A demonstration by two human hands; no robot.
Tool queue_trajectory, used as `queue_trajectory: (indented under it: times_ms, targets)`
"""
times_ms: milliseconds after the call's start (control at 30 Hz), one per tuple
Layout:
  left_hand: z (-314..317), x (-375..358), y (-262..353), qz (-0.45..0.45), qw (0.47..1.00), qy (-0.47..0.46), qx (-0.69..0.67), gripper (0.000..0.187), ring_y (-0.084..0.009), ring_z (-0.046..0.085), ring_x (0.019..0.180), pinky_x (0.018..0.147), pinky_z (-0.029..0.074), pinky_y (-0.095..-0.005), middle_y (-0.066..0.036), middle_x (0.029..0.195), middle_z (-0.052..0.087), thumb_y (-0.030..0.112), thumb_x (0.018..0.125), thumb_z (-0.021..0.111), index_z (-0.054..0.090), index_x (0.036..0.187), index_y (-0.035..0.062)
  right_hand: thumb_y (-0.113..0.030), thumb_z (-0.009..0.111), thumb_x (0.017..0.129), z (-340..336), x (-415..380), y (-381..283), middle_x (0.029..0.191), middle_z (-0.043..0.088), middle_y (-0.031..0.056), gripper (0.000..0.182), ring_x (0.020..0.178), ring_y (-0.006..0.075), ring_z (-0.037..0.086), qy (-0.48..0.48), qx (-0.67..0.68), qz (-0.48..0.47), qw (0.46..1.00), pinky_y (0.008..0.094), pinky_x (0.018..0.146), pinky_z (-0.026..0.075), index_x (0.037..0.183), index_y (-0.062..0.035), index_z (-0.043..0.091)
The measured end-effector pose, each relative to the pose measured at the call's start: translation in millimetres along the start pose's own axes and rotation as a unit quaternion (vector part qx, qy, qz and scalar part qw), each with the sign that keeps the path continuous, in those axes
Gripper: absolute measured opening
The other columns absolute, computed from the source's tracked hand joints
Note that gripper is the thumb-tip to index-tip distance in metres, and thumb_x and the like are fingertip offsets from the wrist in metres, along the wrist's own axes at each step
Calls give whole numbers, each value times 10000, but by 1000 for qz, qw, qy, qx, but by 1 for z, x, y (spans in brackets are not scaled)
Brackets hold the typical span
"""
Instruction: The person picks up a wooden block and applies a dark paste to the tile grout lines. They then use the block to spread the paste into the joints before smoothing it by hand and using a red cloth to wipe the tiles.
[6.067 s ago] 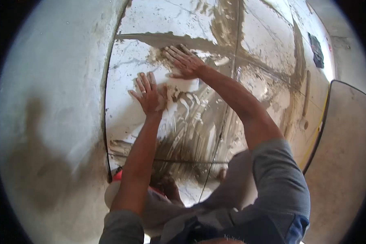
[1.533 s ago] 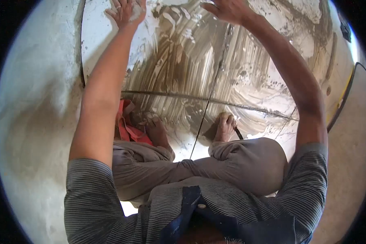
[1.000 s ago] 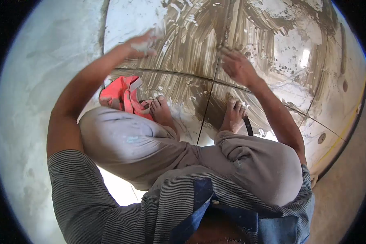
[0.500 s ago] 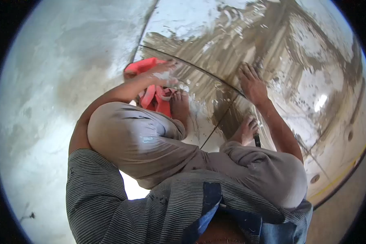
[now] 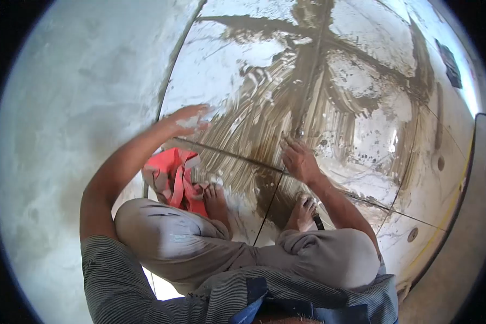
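Observation:
I squat barefoot on glossy marble floor tiles (image 5: pixel 221 81) smeared with brown grout slurry (image 5: pixel 318 108). My left hand (image 5: pixel 188 120) is blurred, raised just above the smeared tile near its left edge, with pale paste on the fingers; whether it grips anything I cannot tell. My right hand (image 5: pixel 298 160) rests fingers-down on the wet tile beside the dark grout joint (image 5: pixel 302 102), holding nothing. A red-orange cloth (image 5: pixel 170 175) lies crumpled by my left foot (image 5: pixel 217 198). My right foot (image 5: pixel 302 211) stands just below my right hand.
Bare grey cement floor (image 5: pixel 75 119) spreads to the left of the tiles. A dark rectangular object (image 5: pixel 449 65) lies on the far tiles at upper right. A yellow strip (image 5: pixel 452 201) runs along the tiled area's right edge. A thin black thing (image 5: pixel 318 222) lies by my right foot.
My left hand has lifted off the red cloth and swung up over the tile. My right hand slid down toward my right foot. The view tilted up, showing more far tiles.

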State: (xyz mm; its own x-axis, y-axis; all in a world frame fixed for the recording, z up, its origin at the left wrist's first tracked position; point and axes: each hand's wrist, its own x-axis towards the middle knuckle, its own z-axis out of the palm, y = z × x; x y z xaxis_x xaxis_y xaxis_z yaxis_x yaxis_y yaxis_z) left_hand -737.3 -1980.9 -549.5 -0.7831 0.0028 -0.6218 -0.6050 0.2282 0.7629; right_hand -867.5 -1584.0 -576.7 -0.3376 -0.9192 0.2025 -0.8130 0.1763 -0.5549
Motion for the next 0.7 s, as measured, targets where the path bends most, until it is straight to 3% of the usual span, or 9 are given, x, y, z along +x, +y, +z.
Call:
queue_trajectory:
  times_ms: [33, 67, 100, 267, 333, 400, 500, 633, 700]
  targets:
    - [-1, 14, 48, 57, 958, -11, 281, 609, -335, 389, 1284, 1080, 297, -386, -218, 1384, 400, 378, 898, 526, 368, 1363, 17, -107, 569, 815, -2, -5, -4, 1190, 561, 204, 343, 1087, 353, 538, 6, -7, 7, 1000, 429, 974, 398, 1146, -17, 586]
    - [0, 34, 81, 112, 835, -18, 538, 593, -335, 399, 1276, 1072, 309, -387, -216, 1383, 401, 371, 896, 527, 380, 1359, 30, -112, 571, 817, -4, -11, -8, 1204, 554, 208, 335, 1090, 361, 534, 5, 15, 77, 997, 430, 971, 399, 1138, -15, 590]
    - [0, 61, 94, 135, 824, -3, 550, 581, -340, 402, 1271, 1063, 320, -390, -218, 1386, 396, 368, 892, 531, 395, 1352, 39, -116, 572, 820, -6, -17, -9, 1218, 547, 213, 328, 1093, 369, 529, 4, 38, 147, 988, 432, 968, 400, 1130, -13, 594]
    - [22, 195, 141, 214, 813, 110, 530, 568, -333, 413, 1265, 1050, 341, -369, -208, 1392, 394, 390, 895, 519, 423, 1340, 50, -118, 569, 840, -20, -40, 6, 1213, 547, 223, 310, 1082, 379, 533, 30, 5, 179, 983, 418, 934, 431, 1122, 11, 592]
    - [49, 231, 144, 249, 811, 132, 513, 581, -327, 396, 1281, 1058, 330, -386, -189, 1409, 378, 414, 897, 505, 407, 1357, 72, -93, 577, 836, -18, -43, 15, 1205, 552, 223, 296, 1078, 387, 536, 104, 38, 248, 962, 421, 927, 438, 1110, 18, 595]
    - [74, 254, 152, 280, 808, 158, 494, 595, -321, 378, 1297, 1066, 320, -403, -169, 1426, 363, 438, 900, 491, 391, 1375, 94, -78, 585, 830, -23, -39, 27, 1201, 555, 223, 298, 1076, 386, 539, 122, 39, 249, 960, 420, 924, 442, 1112, 16, 594]
    - [104, 261, 166, 232, 808, 178, 512, 616, -311, 276, 1359, 1077, 248, -541, -99, 1490, 272, 467, 896, 484, 324, 1421, 188, -59, 596, 823, -32, -29, 51, 1193, 561, 222, 304, 1072, 384, 546, 153, 43, 246, 956, 418, 914, 451, 1120, 7, 591]
    - [102, 295, 169, 263, 802, 217, 490, 591, -316, 285, 1354, 1081, 232, -543, -96, 1478, 300, 467, 899, 479, 345, 1415, 212, -58, 596, 834, -45, -21, 81, 1200, 561, 220, 319, 1060, 389, 559, 179, 21, 230, 956, 411, 904, 460, 1150, -19, 586]
    - [97, 322, 160, 277, 788, 229, 500, 604, -323, 310, 1337, 1088, 271, -461, -108, 1457, 335, 497, 899, 472, 342, 1416, 214, -67, 600, 840, -48, -25, 91, 1201, 565, 213, 312, 1065, 382, 564, 177, 21, 247, 953, 406, 909, 457, 1149, -21, 589]
